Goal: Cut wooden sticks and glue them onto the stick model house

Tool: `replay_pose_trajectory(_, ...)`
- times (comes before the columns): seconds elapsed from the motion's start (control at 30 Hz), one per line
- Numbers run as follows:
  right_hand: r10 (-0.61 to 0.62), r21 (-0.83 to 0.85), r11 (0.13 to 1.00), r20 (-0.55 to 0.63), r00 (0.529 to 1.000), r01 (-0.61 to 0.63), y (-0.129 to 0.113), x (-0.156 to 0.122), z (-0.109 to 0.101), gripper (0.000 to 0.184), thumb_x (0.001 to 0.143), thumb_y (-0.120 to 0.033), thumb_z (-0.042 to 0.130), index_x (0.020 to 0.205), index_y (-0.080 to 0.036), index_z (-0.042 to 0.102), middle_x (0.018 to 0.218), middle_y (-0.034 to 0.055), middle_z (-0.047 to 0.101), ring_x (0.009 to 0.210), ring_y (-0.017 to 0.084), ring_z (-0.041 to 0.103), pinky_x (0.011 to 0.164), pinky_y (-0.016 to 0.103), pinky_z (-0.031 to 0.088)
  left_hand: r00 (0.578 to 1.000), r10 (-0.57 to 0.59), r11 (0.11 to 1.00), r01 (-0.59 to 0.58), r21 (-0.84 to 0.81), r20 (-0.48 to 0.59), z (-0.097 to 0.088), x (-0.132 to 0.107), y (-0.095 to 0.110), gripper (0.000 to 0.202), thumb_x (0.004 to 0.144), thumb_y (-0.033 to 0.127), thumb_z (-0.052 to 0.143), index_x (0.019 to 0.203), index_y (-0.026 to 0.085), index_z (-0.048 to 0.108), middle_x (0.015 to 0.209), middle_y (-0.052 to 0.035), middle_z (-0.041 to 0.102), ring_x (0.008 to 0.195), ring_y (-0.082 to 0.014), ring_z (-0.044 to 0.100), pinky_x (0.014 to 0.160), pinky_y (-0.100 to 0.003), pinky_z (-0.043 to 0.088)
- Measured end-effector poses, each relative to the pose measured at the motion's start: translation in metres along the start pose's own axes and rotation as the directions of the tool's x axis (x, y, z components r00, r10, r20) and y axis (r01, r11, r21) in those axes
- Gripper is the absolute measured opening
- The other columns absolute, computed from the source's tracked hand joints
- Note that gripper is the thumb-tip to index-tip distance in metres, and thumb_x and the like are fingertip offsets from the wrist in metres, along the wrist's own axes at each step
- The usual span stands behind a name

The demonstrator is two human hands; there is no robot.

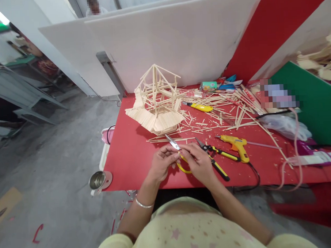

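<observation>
My left hand (pixel 163 161) and my right hand (pixel 197 160) meet over the front of the red table, fingertips pinched close together. Whatever small thing they pinch is too hidden to name. Scissors (pixel 171 141) with yellow handles show below and between the fingers; I cannot tell whether they lie on the table or are held. Just beyond stands a pavilion-like model (pixel 156 102) of thin wooden sticks, with an open pointed frame above and slatted panels below. Pliers (pixel 218 169) with black and yellow handles lie beside my right hand.
A yellow glue gun (pixel 236 144) with a cable lies to the right. A yellow cutter knife (pixel 200 107) and many loose wooden sticks (pixel 222 99) cover the back. A metal mug (pixel 100 180) is at the left corner. White panels (pixel 164 47) stand behind.
</observation>
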State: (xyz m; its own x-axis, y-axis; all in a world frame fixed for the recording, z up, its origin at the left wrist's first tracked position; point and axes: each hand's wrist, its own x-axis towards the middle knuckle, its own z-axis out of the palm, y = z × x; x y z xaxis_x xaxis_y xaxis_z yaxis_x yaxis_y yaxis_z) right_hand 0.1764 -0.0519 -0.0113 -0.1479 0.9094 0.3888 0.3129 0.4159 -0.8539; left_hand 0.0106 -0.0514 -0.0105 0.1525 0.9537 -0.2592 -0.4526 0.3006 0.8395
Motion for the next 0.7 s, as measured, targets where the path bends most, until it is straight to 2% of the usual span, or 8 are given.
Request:
replay_pose_trajectory(0.1, 0.017, -0.02, 1.0, -0.031, 0.999, -0.017, 0.001, -0.001, 0.001, 0.027, 0.101, -0.027, 0.056, 0.124, -0.029, 0.069, 0.108, 0.0043, 0.072, 0.099, 0.018, 0.066, 0.089, 0.033, 0.053, 0.998, 0.037, 0.999, -0.037, 0.0, -0.047, -0.003, 0.0, 0.001, 0.035, 0.066, 0.031, 0.092, 0.092, 0.013, 0.075, 0.069, -0.003, 0.07, 0.059, -0.0104, 0.064, 0.049, -0.017, 0.046)
replay_pose_trajectory(0.3, 0.01, -0.032, 0.999, -0.02, 1.0, -0.01, 0.001, -0.003, 0.001, 0.019, 0.099, -0.027, 0.059, 0.111, -0.027, 0.073, 0.099, 0.0041, 0.073, 0.091, 0.018, 0.067, 0.083, 0.032, 0.053, 0.986, 0.133, 0.99, -0.127, 0.061, -0.104, -0.012, 0.002, 0.001, 0.029, 0.073, 0.032, 0.087, 0.093, 0.015, 0.077, 0.068, -0.0017, 0.069, 0.054, -0.0077, 0.057, 0.05, -0.019, 0.047)
replay_pose_trajectory(0.53, -0.014, -0.023, 1.0, 0.056, 0.998, 0.016, 0.006, -0.006, 0.003, 0.019, 0.098, -0.025, 0.059, 0.11, -0.025, 0.074, 0.097, 0.0047, 0.073, 0.089, 0.017, 0.068, 0.082, 0.031, 0.053, 0.94, 0.266, 0.944, -0.209, 0.254, -0.215, -0.018, 0.003, 0.004, 0.029, 0.077, 0.036, 0.083, 0.097, 0.016, 0.077, 0.065, 0.0004, 0.066, 0.051, -0.0084, 0.055, 0.05, -0.021, 0.05)
replay_pose_trajectory(0.7, -0.019, -0.07, 0.997, 0.1, 0.995, 0.026, 0.012, -0.008, 0.007, 0.019, 0.099, -0.026, 0.058, 0.11, -0.025, 0.073, 0.099, 0.0059, 0.074, 0.09, 0.018, 0.068, 0.083, 0.032, 0.054, 0.906, 0.345, 0.907, -0.255, 0.335, -0.245, -0.023, 0.004, 0.006, 0.024, 0.076, 0.034, 0.084, 0.09, 0.016, 0.076, 0.063, 0.0004, 0.067, 0.053, -0.0095, 0.058, 0.052, -0.021, 0.051)
